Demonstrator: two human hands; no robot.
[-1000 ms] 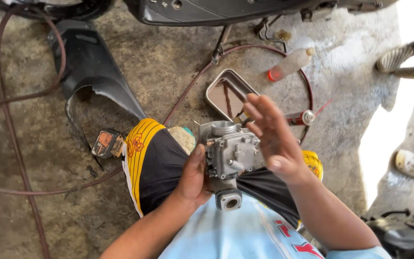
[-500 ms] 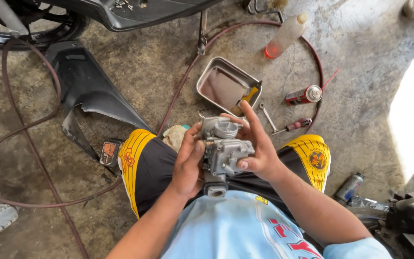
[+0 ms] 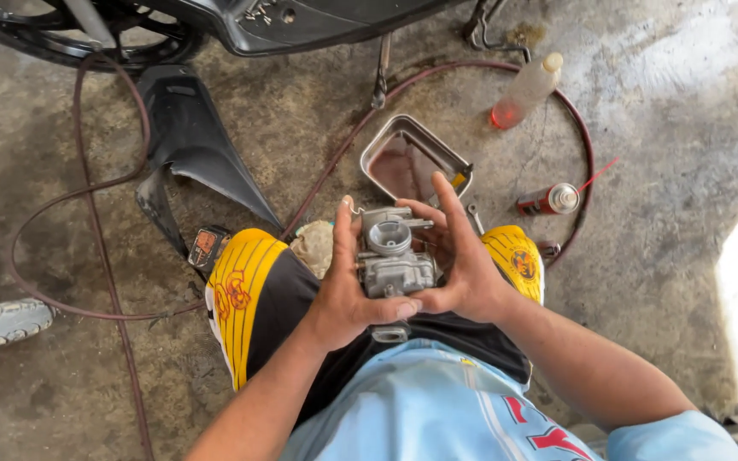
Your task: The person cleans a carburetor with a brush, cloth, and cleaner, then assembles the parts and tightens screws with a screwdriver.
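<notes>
Seen from above, a seated person holds a grey metal carburetor (image 3: pixel 393 256) over their lap. The left hand (image 3: pixel 348 290) and right hand (image 3: pixel 463 260) clasp it from either side. Farther off on the concrete floor (image 3: pixel 676 213) lie a metal tray (image 3: pixel 412 158), a red spray can (image 3: pixel 548 199) and a plastic bottle (image 3: pixel 524 90).

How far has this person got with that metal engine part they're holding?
Already done: the carburetor is off the motorbike, and a black body panel lies on the floor. In hand: the left hand and right hand cradle it over the knees. Left: it looks whole, not opened; the metal tray and spray can lie untouched.
</notes>
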